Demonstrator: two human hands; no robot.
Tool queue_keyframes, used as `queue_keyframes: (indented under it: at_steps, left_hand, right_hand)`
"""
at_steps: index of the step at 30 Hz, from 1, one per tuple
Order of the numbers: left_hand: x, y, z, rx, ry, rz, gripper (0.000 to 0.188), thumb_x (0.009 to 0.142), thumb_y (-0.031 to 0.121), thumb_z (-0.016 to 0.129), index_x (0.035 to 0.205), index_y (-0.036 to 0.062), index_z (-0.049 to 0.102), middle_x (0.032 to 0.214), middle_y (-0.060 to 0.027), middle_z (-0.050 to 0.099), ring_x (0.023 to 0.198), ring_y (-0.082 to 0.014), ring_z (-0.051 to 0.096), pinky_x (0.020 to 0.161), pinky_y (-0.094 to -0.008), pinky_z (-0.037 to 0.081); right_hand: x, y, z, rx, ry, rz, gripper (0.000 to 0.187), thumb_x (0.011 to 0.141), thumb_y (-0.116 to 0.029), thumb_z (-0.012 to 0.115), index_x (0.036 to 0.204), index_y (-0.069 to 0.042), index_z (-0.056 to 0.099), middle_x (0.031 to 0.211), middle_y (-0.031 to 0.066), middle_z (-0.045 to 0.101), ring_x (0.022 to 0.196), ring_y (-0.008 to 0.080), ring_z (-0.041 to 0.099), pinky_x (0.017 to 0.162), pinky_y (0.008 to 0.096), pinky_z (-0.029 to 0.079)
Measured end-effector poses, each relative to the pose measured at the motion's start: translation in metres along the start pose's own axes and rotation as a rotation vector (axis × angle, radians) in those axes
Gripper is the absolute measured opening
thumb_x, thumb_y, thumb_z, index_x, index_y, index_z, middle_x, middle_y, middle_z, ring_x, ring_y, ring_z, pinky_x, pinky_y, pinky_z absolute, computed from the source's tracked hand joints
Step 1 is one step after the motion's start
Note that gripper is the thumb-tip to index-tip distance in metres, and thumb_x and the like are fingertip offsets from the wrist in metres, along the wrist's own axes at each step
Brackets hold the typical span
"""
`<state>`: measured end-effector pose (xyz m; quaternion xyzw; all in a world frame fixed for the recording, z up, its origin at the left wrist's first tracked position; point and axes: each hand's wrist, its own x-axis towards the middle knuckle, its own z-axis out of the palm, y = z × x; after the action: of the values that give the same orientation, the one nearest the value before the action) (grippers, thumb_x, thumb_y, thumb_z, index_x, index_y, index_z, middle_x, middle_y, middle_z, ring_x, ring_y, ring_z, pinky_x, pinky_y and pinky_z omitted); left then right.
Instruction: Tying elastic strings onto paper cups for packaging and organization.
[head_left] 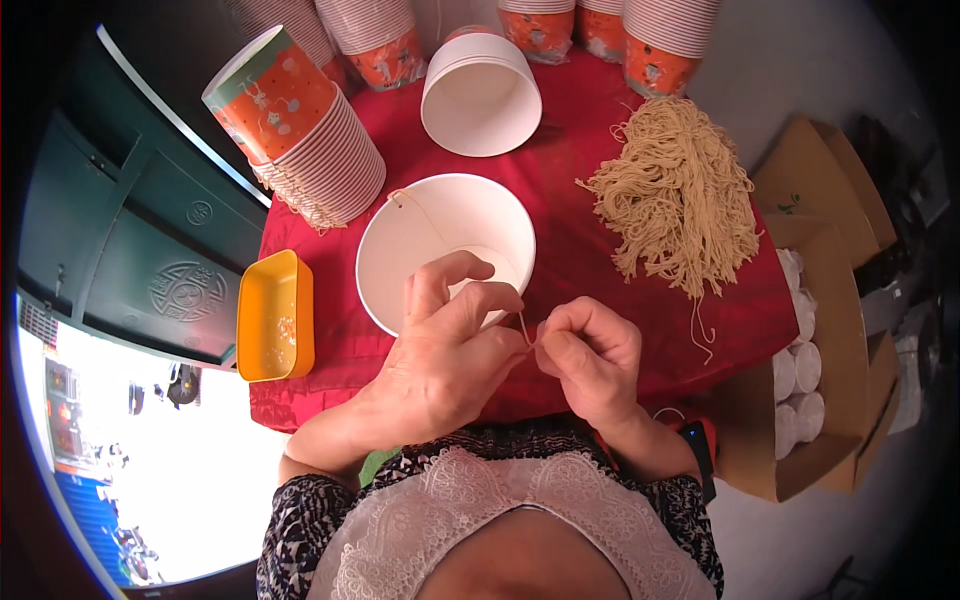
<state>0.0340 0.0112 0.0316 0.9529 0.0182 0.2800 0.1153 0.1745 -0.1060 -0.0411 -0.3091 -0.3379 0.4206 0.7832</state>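
A white paper bucket (388, 258) lies tipped on the red-covered table with its open mouth toward me. A beige cord (424, 212) passes through a hole at its upper left rim and runs down inside. My left hand (437, 362) is in front of the bucket's lower rim, thumb and index finger pinched on the cord. Just to its right, my right hand (592, 362) has thumb and fingers closed at the cord's end, close to the left fingertips. A short stretch of cord shows between the two hands; the fingers hide its tip.
A loose heap of beige cords (682, 190) lies at right. Left stands a leaning stack of orange-printed buckets (318, 140) with cords hanging, above a yellow plastic box (305, 335). Another white bucket (480, 100) and several bagged stacks are behind. An open cardboard box (838, 330) stands right.
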Motion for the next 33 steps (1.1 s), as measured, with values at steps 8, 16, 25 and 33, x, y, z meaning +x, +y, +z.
queue_keyframes:
  at_steps: [8, 16, 25, 33]
  left_hand:
    - [0.0, 0.002, -0.013, -0.076, -0.04, -0.091, 0.023, 0.065, 0.0, 0.077, 0.085, 0.0061, 0.067, 0.113, -0.0095, 0.06, 0.116, -0.0369, 0.047, 0.096, -0.0495, 0.042]
    - [0.011, -0.01, -0.01, -0.066, 0.003, -0.026, 0.018, 0.069, -0.003, 0.074, 0.083, 0.0017, 0.062, 0.11, -0.0127, 0.06, 0.111, -0.0378, 0.05, 0.092, -0.049, 0.044]
    - [0.008, -0.028, -0.02, -0.043, 0.098, -0.136, 0.013, 0.074, -0.003, 0.072, 0.082, 0.0014, 0.062, 0.101, -0.0111, 0.062, 0.106, -0.0348, 0.054, 0.09, -0.0468, 0.045]
    - [0.008, -0.035, -0.022, -0.237, -0.142, -0.307, 0.011, 0.085, 0.004, 0.065, 0.095, -0.0009, 0.067, 0.093, -0.0161, 0.069, 0.095, -0.0353, 0.062, 0.088, -0.0423, 0.046]
  right_hand:
    - [0.014, -0.006, -0.001, -0.787, -0.16, -0.401, 0.015, 0.078, 0.007, 0.073, 0.09, 0.0, 0.068, 0.077, 0.0078, 0.068, 0.062, 0.0137, 0.064, 0.054, 0.0263, 0.047]
    - [0.026, -0.009, -0.003, -0.944, -0.077, -0.577, 0.014, 0.076, 0.01, 0.072, 0.084, -0.001, 0.066, 0.07, 0.0083, 0.062, 0.056, 0.0165, 0.059, 0.05, 0.028, 0.042]
    - [0.016, -0.008, 0.001, -0.986, -0.04, -0.479, 0.019, 0.074, 0.007, 0.077, 0.086, -0.002, 0.065, 0.088, 0.0071, 0.052, 0.068, 0.0169, 0.055, 0.056, 0.0295, 0.045]
    - [0.013, 0.01, 0.003, -1.021, 0.017, -0.578, 0.021, 0.069, 0.01, 0.074, 0.08, -0.003, 0.061, 0.086, 0.0075, 0.049, 0.062, 0.0162, 0.05, 0.05, 0.029, 0.04]
